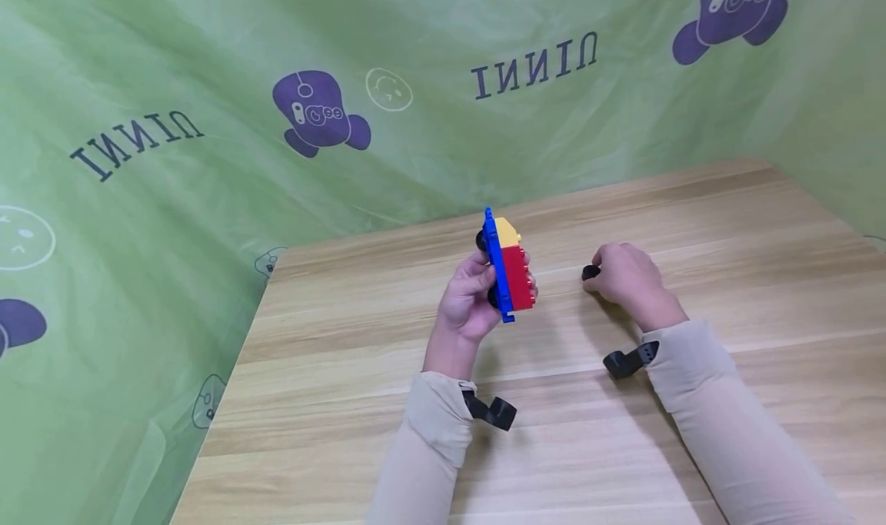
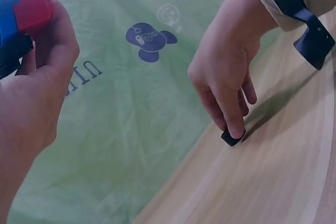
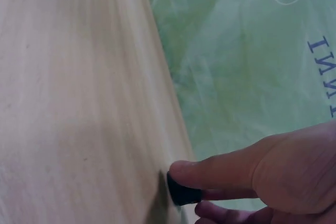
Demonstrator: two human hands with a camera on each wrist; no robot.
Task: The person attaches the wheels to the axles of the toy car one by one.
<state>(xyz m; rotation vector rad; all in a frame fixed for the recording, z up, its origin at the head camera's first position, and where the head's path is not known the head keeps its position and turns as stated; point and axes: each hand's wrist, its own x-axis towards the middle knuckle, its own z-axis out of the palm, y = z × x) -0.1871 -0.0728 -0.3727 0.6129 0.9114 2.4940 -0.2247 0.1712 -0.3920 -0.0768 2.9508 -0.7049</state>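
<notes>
My left hand point(image 1: 467, 298) grips a toy car point(image 1: 512, 275) above the table. The car has a blue base, red bricks, a yellow sloped brick and black wheels, and it is tipped nearly on end. In the left wrist view only part of the car point(image 2: 29, 9) shows, at the upper left. My right hand point(image 1: 630, 275) pinches a small black wheel point(image 1: 591, 272) between thumb and fingers at the tabletop. The right wrist view shows this wheel point(image 3: 182, 190) under the thumb, its far side hidden by the fingers.
A wood-grain table point(image 1: 332, 371) lies beneath both hands. Behind it and on the left hangs a green curtain point(image 1: 208, 48) with purple figures and lettering. A black camera mount sits on each wrist, the left one point(image 1: 500, 413) and the right one point(image 1: 623, 362).
</notes>
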